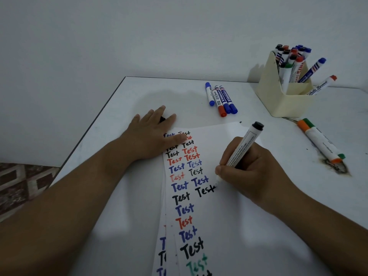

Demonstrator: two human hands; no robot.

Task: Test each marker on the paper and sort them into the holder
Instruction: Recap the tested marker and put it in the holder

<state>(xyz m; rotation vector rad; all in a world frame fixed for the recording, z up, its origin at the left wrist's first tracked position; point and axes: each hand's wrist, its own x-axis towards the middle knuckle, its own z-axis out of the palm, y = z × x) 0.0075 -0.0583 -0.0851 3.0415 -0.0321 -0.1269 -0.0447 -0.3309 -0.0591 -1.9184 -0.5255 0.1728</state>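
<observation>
Right hand (249, 168) grips marker (244, 145), hiding its lower barrel.

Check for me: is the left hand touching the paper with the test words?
Touching. The head view shows the left hand lying flat, its fingers over the top corner of the paper and covering some written words.

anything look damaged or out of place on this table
Yes: a dark, scorched-looking stain mars the table at the right, by the tips of the orange and green markers. Also, two markers lean far out over the holder rim.
</observation>
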